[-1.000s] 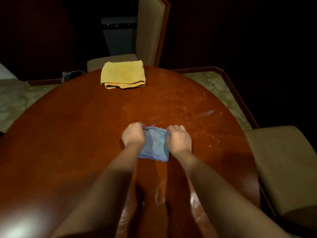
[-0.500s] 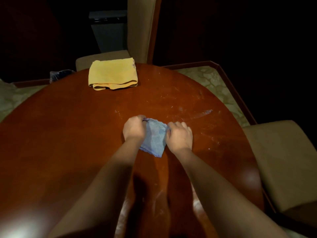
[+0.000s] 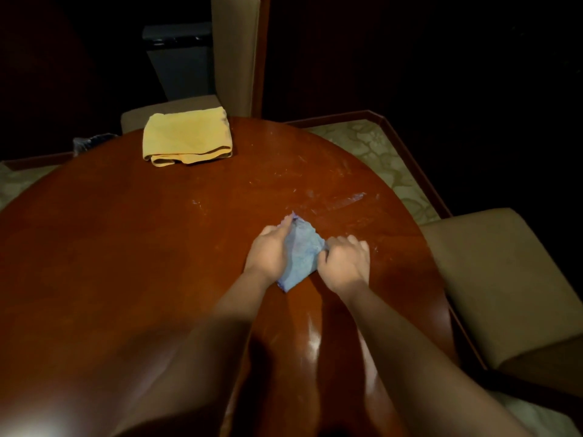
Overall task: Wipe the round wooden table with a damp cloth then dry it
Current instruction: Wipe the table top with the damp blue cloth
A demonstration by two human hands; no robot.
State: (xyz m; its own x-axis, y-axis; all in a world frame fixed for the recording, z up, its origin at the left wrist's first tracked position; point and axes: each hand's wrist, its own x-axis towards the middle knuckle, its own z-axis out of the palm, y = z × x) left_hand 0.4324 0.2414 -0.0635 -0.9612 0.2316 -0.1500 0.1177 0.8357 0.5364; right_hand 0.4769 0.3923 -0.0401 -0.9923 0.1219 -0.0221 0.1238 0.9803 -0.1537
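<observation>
Your blue cloth (image 3: 300, 254) sits folded small and rumpled on the round wooden table (image 3: 126, 247), right of centre, one frayed corner poking up at the far end. Your left hand (image 3: 268, 252) grips its left edge, fingers curled over the fabric. Your right hand (image 3: 345, 263) pinches the right edge, knuckles bent. Pale wet streaks (image 3: 331, 203) mark the glossy top just beyond the cloth. Folded yellow towel (image 3: 186, 136) lies at the far edge, well apart.

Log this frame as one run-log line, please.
stage: damp wipe | left hand + right hand: gripping blue cloth on table | yellow towel: folded, untouched
</observation>
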